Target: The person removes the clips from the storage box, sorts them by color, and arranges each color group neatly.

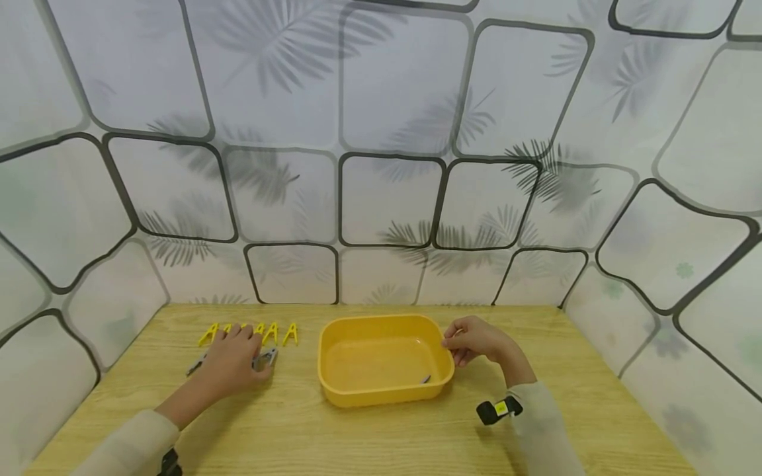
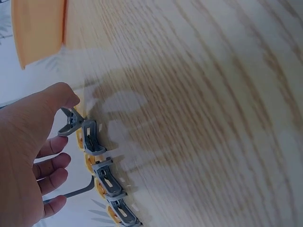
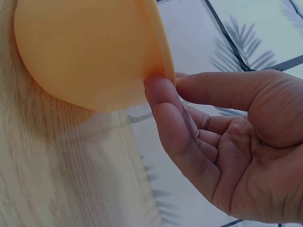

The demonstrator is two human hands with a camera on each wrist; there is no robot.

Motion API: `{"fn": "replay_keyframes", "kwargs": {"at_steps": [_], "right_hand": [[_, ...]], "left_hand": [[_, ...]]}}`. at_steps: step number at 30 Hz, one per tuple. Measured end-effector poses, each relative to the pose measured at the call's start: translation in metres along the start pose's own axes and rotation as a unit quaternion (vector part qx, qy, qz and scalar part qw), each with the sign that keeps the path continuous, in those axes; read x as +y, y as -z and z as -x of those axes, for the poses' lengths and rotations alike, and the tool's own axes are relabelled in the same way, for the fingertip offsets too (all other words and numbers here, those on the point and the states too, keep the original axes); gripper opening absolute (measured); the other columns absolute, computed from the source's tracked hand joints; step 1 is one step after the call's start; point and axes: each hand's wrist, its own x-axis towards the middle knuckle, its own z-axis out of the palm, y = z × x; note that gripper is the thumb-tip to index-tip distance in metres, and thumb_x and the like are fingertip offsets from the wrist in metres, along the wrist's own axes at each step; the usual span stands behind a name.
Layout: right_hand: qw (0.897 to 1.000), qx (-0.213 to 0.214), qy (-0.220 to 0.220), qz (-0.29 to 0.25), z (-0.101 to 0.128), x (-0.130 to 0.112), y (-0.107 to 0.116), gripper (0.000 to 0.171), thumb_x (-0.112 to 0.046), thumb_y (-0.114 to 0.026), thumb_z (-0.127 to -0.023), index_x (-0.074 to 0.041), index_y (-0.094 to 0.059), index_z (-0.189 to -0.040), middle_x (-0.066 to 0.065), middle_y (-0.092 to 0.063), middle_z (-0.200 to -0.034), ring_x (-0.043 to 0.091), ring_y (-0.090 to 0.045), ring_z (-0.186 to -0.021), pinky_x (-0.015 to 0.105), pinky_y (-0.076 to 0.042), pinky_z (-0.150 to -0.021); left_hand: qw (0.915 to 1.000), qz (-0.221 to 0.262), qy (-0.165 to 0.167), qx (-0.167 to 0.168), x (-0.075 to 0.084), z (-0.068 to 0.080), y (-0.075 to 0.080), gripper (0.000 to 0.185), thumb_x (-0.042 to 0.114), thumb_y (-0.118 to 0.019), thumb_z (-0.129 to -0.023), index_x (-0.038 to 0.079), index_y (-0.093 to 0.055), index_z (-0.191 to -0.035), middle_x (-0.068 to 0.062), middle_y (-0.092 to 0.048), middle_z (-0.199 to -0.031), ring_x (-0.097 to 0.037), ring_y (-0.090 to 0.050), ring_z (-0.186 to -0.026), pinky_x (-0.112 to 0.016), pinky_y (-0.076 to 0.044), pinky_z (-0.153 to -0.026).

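At the left of the table, my left hand (image 1: 235,360) reaches over a row of clothespins. Its thumb and index finger pinch a grey clothespin (image 2: 71,122) by the spread handles. More grey clothespins (image 2: 110,180) lie in line beside it, some hidden by the hand in the head view. Behind them is a row of yellow clothespins (image 1: 290,334). My right hand (image 1: 476,340) pinches the right rim of a yellow plastic basin (image 1: 383,396), thumb on one side and fingers on the other. A small grey piece (image 1: 425,379), its kind unclear, lies inside the basin.
The pale wooden table (image 1: 381,443) meets a patterned wall covering (image 1: 387,198) at its back and sides. A black strap with a yellow mark (image 1: 500,408) sits on the right wrist.
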Motion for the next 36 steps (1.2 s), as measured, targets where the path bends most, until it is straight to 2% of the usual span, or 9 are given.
{"fn": "replay_keyframes", "kwargs": {"at_steps": [11,19,29,36], "right_hand": [[1.000,-0.001,-0.005,0.000,-0.0006,0.0006,-0.0002,0.022,-0.014,-0.066,-0.098,0.005,-0.063,-0.108,0.003,-0.066,-0.071,0.011,-0.065,-0.059,0.029,-0.059,-0.061],[1.000,-0.001,-0.005,0.000,-0.0014,0.0026,-0.0001,0.022,-0.014,-0.067,-0.098,0.005,-0.063,-0.107,0.003,-0.066,-0.071,0.011,-0.066,-0.059,0.028,-0.059,-0.060],[1.000,-0.003,0.000,-0.001,-0.0009,0.0011,0.0000,0.023,-0.014,-0.067,-0.098,0.006,-0.063,-0.108,0.003,-0.066,-0.071,0.011,-0.066,-0.059,0.028,-0.059,-0.060],[1.000,-0.003,0.001,-0.002,0.0006,-0.0006,-0.0006,0.024,-0.015,-0.066,-0.098,0.006,-0.062,-0.109,0.003,-0.066,-0.071,0.011,-0.066,-0.059,0.028,-0.058,-0.059]], "left_hand": [[0.9998,-0.008,0.009,-0.013,0.0006,0.0033,-0.0035,0.043,0.039,-0.083,-0.074,0.019,-0.046,-0.067,-0.002,-0.052,-0.080,-0.024,-0.048,-0.075,-0.046,-0.037,-0.068],[0.9999,-0.012,0.003,-0.008,0.0007,0.0040,-0.0040,0.047,0.043,-0.084,-0.073,0.020,-0.045,-0.065,-0.002,-0.053,-0.079,-0.025,-0.050,-0.076,-0.045,-0.039,-0.067],[0.9985,-0.008,0.013,-0.052,0.0034,0.0024,0.0013,0.047,0.048,-0.082,-0.076,0.021,-0.046,-0.064,0.000,-0.053,-0.080,-0.026,-0.051,-0.079,-0.046,-0.040,-0.068],[0.9989,0.009,0.014,-0.045,0.0035,0.0026,0.0029,0.047,0.046,-0.082,-0.076,0.022,-0.043,-0.064,0.002,-0.051,-0.079,-0.023,-0.047,-0.077,-0.044,-0.036,-0.068]]}}
